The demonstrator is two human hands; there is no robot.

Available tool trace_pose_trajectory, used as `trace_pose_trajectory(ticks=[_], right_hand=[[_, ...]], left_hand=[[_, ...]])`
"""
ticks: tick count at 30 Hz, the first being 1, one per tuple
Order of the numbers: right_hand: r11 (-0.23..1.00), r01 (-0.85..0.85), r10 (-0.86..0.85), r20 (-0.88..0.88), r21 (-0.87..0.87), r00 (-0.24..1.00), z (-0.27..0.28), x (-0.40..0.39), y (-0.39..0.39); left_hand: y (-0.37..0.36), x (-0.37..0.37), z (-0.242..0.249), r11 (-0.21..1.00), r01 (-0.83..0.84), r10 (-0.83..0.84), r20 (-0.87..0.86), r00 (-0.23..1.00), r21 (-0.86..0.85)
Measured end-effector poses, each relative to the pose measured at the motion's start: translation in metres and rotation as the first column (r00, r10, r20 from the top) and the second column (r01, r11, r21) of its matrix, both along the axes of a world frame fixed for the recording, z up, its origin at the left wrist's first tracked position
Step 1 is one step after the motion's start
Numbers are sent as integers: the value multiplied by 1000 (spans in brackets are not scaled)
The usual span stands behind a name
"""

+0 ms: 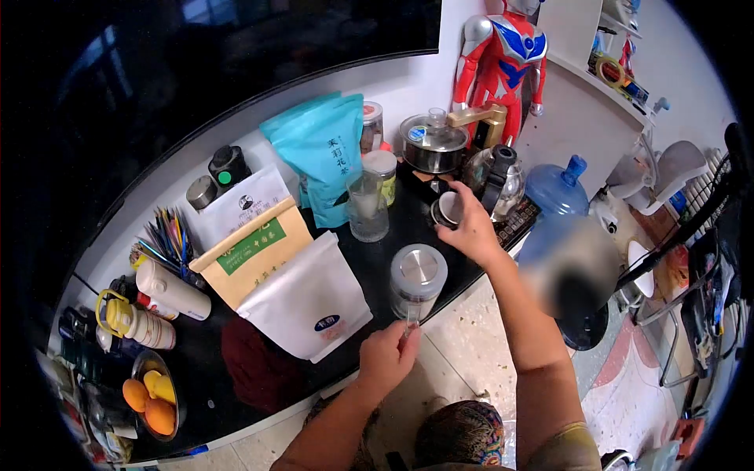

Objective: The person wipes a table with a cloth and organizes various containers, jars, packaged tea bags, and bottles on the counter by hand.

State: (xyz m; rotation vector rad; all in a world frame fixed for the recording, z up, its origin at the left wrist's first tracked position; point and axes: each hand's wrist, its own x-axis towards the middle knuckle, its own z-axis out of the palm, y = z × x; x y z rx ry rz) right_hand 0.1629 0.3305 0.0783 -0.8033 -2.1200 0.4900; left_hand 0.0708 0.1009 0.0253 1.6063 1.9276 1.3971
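Note:
Near the front edge of the black counter, my left hand (389, 357) is closed on a small clear handle-like object (411, 318), just in front of a clear jar with a silver lid (419, 271). My right hand (473, 228) reaches over the counter, thumb and fingers around the rim of a small dark cup with a pale inside (449, 209). Left of the cup stands a clear glass (367, 212), with a white-lidded jar (381, 169) behind it. A glass kettle (499, 180) is just beyond my right hand.
White bag (310, 298), brown bag (255, 251) and teal bag (318, 153) stand left of the jar. Bottles and a fruit bowl (177, 416) are far left. A steel pot (433, 145) and red-silver figure (510, 63) stand behind; a blue water bottle (556, 190) is right.

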Motion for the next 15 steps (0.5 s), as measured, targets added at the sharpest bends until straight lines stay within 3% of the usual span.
trace_pose_trajectory(ticks=[12, 15], right_hand=[[996, -89, 90, 70, -20, 993, -26, -55, 46], [992, -91, 95, 46, -83, 994, -25, -55, 43]], left_hand=[[1, -4, 3, 998, 31, -32, -22, 999, -61], [1, -4, 3, 999, 39, -39, -10, 999, 1]])
